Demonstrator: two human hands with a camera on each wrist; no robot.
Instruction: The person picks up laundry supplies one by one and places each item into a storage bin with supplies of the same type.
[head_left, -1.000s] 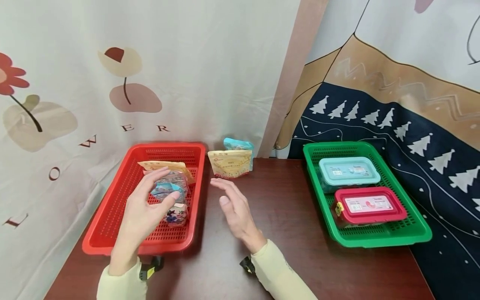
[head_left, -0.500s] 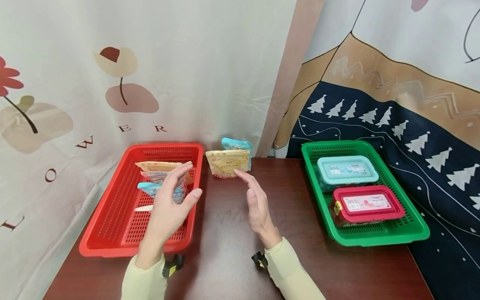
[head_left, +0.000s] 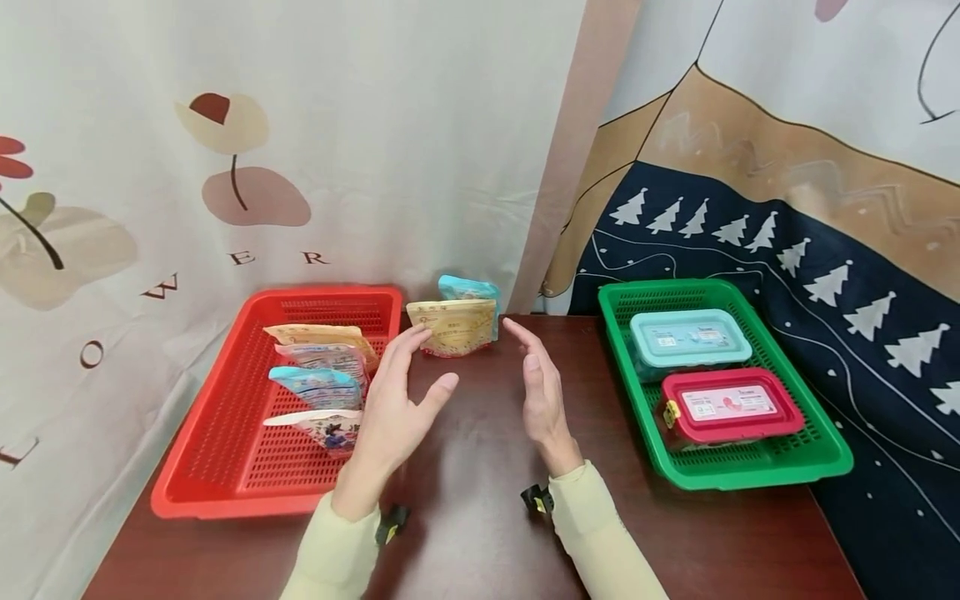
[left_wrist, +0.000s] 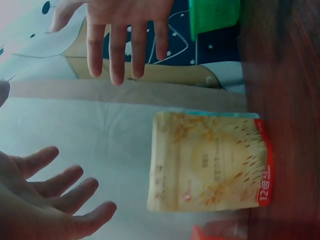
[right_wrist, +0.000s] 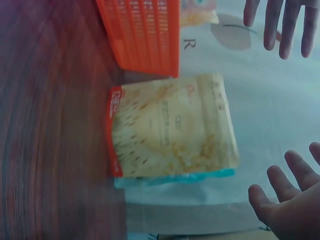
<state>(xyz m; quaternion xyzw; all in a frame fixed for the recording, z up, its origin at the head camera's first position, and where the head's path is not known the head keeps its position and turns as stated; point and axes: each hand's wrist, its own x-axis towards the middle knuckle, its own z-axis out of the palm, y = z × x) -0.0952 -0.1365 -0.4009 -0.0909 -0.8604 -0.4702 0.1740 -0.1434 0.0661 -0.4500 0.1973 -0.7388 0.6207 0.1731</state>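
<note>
A yellow stand-up pouch (head_left: 454, 327) with a red base stands upright at the back of the table, and a blue pouch (head_left: 472, 287) shows behind it. My left hand (head_left: 397, 404) is in front of the yellow pouch on its left side, fingers extended and thumb apart; its fingertips overlap the pouch's left edge in the head view. On the right side, my right hand (head_left: 542, 392) has straight fingers pointing forward, palm facing inward. Both wrist views show the pouch (left_wrist: 212, 162) between the hands, with a gap to the fingers. Neither hand holds anything.
A red basket (head_left: 217, 433) on the left holds several pouches (head_left: 318, 387) standing in a row. The green basket (head_left: 660, 454) on the right holds a light blue lidded box (head_left: 690, 337) and a red lidded box (head_left: 731, 407). A printed curtain (head_left: 375, 167) hangs behind the table.
Both hands have moved right and forward, the left from above the red basket to beside the yellow pouch, the right past its right edge. The pouches in the red basket are now less covered.
</note>
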